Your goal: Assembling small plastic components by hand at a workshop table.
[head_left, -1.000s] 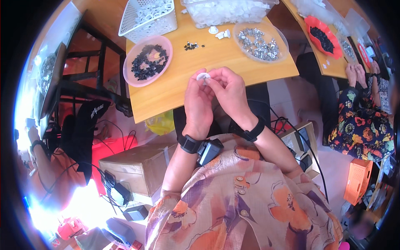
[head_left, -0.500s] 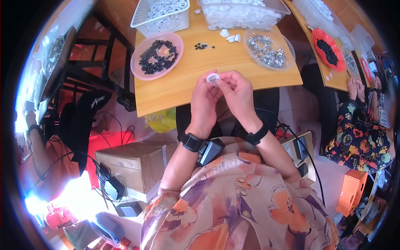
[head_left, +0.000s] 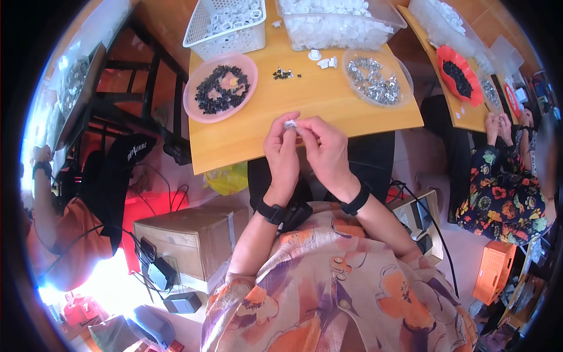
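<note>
The wooden tabletop (head_left: 328, 108) spreads ahead of the fingers, its near edge passing just beneath both hands. At its far edge, straight beyond the fingers, sits a clear rectangular tub of white plastic pieces (head_left: 337, 23), and up to their left a white mesh basket (head_left: 226, 23) with more white pieces. Nearer, to the left of the fingers, is a round pink dish of small black parts (head_left: 221, 88); up to the right is a round clear dish of small silvery metal parts (head_left: 375, 76). A few loose black bits (head_left: 284, 74) and loose white pieces (head_left: 322, 60) lie between the dishes.

Below the tabletop, down to the left of the hands, is a brown cardboard box (head_left: 187, 240) sealed with tape, and a yellow bag (head_left: 226, 177) just above it. Its label side cannot be made out.

The left hand (head_left: 282, 154) and right hand (head_left: 325, 151) meet at the fingertips, closed narrow on one small white plastic piece (head_left: 290, 124). It sits at the very top of the left fingers, with the right fingers touching it from the right; both are equally near. The piece is too small to tell its long axis.
</note>
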`<state>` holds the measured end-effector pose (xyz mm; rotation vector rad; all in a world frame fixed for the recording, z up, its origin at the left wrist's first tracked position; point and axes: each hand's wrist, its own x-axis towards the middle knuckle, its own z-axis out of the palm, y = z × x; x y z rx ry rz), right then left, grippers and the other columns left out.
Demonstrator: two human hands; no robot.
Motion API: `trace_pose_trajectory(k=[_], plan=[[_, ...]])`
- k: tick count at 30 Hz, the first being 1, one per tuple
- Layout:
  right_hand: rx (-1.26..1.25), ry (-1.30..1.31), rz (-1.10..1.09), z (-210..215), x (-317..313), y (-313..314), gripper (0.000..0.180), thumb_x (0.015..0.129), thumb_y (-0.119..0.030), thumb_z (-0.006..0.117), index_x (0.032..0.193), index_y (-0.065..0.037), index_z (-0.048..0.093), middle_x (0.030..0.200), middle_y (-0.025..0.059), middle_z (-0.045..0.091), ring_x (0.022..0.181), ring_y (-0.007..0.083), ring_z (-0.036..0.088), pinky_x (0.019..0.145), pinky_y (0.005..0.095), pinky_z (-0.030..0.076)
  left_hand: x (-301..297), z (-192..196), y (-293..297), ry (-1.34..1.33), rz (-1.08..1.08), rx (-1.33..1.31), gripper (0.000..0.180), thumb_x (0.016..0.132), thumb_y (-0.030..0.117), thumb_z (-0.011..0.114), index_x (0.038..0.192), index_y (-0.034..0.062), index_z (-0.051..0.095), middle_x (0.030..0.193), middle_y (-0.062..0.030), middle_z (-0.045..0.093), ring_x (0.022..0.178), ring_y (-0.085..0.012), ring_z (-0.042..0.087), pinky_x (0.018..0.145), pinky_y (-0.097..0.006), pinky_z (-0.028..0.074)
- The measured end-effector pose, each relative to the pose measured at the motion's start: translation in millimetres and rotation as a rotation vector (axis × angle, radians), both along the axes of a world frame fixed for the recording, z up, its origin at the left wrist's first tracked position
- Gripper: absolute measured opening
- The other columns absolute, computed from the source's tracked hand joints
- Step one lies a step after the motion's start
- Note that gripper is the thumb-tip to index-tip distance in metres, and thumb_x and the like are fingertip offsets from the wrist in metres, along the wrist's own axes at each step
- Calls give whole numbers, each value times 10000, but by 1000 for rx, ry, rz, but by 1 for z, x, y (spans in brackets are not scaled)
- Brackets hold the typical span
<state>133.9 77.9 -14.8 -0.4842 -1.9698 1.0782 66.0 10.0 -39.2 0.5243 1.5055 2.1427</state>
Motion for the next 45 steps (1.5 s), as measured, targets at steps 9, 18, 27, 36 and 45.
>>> trace_pose_trajectory(k=[9,18,27,36,45], plan=[[-273,-39,53,2,-6,10,63,870,-27,589,917,-6,625,808,106,673,713,194,656,638,287,493,-13,1,-2,-112,-74,-67,282,931,84,481,1177,32,610,979,-14,629,855,-67,574,734,-216,463],[-847,-181,370,14,-12,58,296,864,-30,634,1136,42,542,867,99,685,796,110,629,717,237,485,-30,-6,-9,-492,-373,115,425,987,260,495,1354,50,454,1210,-55,587,1060,-159,588,881,-271,484],[-730,-406,428,17,-42,68,299,875,-123,643,1149,-21,577,814,56,669,775,91,607,733,226,454,-43,-9,-8,-499,-176,183,367,960,191,552,1279,12,514,1144,-61,617,1019,-150,613,855,-258,514],[262,-685,54,-1,-87,107,330,865,-56,527,1181,-102,612,920,188,623,884,365,595,752,456,470,-51,-12,-4,-598,-161,206,391,962,180,543,1307,6,483,1128,-64,616,1015,-144,603,880,-261,497],[200,-665,64,12,-65,94,269,868,-97,533,1107,-97,658,943,182,621,876,362,618,752,462,481,-52,-14,-2,-575,-176,239,414,966,185,536,1327,-3,455,1136,-64,603,1002,-142,600,856,-258,496]])
